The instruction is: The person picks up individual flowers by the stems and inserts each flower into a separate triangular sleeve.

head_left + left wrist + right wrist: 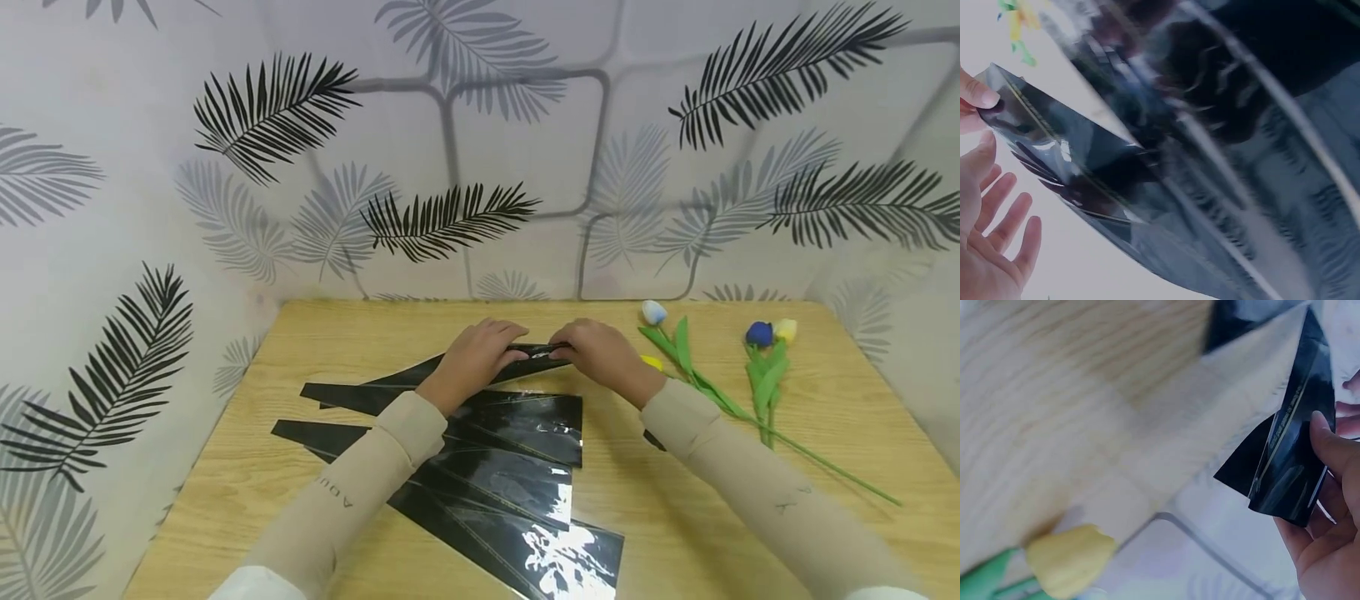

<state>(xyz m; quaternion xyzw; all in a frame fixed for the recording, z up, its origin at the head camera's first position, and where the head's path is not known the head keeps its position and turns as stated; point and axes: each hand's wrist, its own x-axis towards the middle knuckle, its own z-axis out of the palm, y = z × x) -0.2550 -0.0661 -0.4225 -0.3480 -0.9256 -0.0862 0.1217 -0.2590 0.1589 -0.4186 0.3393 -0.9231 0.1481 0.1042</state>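
My right hand [603, 354] pinches the end of a glossy black tapered plastic sleeve [536, 357] over the far part of the table. In the right wrist view, its thumb lies across the sleeve [1291, 444], which carries a line of small gold print. Beside the same end, my left hand [480, 358] has its thumb and fingers parted; the left wrist view shows that hand [997, 231] with fingers spread, just off the film's edge. Several more black sleeves [517, 425] lie fanned and overlapping under and beside my left forearm, shiny with reflections.
To the right lie artificial tulips: a white-and-blue one [654, 312] on a long green stem, a yellow one [1069, 559] close to my right wrist, and a blue one [759, 334] beside a pale yellow one [786, 330]. A leaf-patterned wall covering [525, 250] rises behind the wooden table [225, 500].
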